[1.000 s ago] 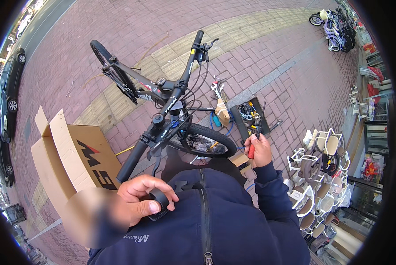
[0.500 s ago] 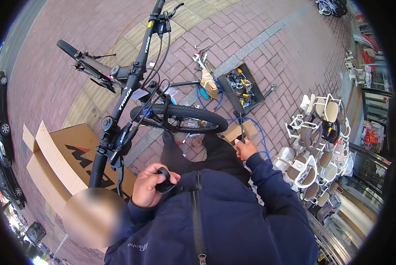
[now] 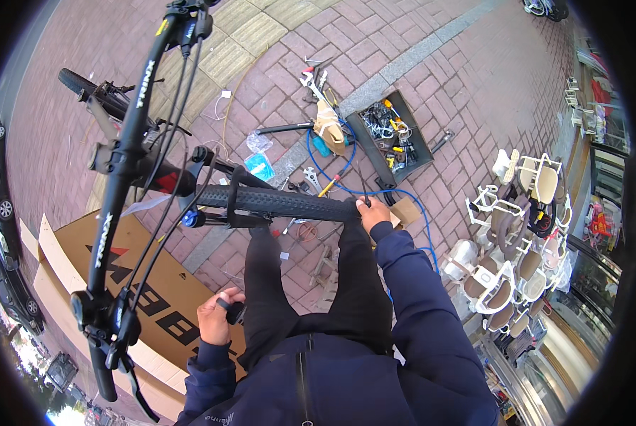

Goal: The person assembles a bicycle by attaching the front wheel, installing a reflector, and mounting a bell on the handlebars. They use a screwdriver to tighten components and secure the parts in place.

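Observation:
My left hand point(image 3: 215, 317) is closed on a small black part with a ring-shaped band point(image 3: 234, 311), held above the cardboard box beside my left thigh. The part's exact kind is unclear. My right hand point(image 3: 375, 215) is closed at the right end of the bicycle's front tyre point(image 3: 282, 204). A thin dark-shafted tool point(image 3: 363, 181), probably a screwdriver, sticks up from it; the fingers hide its handle. Whether this hand also touches the tyre I cannot tell. The bicycle's black handlebar point(image 3: 124, 167) runs down the left side, with cables and brake levers.
An open black toolbox point(image 3: 390, 138) full of tools stands ahead on the brick paving. Wrenches point(image 3: 314, 85), a blue hose point(image 3: 421, 213) and a blue packet point(image 3: 260, 165) lie around it. The large cardboard box point(image 3: 144, 284) is left, child seats point(image 3: 520, 255) are stacked right.
The handlebar and front wheel have turned, and the wheel now lies across my knees. My left hand moved left and down with the black part. My right hand moved up to the tyre's end.

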The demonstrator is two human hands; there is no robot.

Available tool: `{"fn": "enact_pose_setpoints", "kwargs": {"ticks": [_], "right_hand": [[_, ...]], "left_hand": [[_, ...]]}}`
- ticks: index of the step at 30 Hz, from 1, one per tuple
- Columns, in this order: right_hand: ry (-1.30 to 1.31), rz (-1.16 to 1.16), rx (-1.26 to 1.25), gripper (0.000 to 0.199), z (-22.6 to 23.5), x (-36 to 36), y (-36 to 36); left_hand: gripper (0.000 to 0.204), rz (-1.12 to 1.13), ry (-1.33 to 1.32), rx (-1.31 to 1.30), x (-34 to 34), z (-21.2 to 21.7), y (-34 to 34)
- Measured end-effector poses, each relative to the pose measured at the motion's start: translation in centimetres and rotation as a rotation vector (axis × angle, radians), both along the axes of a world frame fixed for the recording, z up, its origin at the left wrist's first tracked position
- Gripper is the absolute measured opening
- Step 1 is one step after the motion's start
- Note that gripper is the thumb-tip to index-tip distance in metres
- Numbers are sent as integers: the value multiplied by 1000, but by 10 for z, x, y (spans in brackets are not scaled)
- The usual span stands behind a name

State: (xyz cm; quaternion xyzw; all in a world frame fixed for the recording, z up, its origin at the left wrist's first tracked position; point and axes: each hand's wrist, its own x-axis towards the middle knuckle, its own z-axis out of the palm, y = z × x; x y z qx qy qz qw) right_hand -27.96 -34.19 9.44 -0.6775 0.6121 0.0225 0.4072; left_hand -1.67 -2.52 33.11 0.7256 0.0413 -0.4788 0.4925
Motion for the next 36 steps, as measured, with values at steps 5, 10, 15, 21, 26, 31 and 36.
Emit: {"fn": "enact_pose_setpoints", "kwargs": {"ticks": [5, 10, 15, 21, 26, 31, 36], "right_hand": [[-14, 219, 187, 37, -46, -1, -11], [-117, 220, 372, 46, -11, -29, 31], [-265, 434, 930, 45, -18, -34, 83], [-21, 359, 506, 47, -183, 1, 94], [65, 176, 212, 26, -331, 40, 85], [-122, 309, -96, 24, -430, 95, 75], [193, 354, 82, 23, -450, 101, 85]], "left_hand": [[55, -193, -383, -103, -12, -44, -80], [57, -591, -876, -171, 8, -84, -152], [37, -955, -1125, 57, 9, -106, -154], [46, -1080, -1143, 104, 30, -93, -94], [41, -1184, -1115, 3, 52, -80, -70], [47, -1253, -932, -144, 75, -73, -50], [21, -1196, -980, -327, 78, -82, -42]]}}
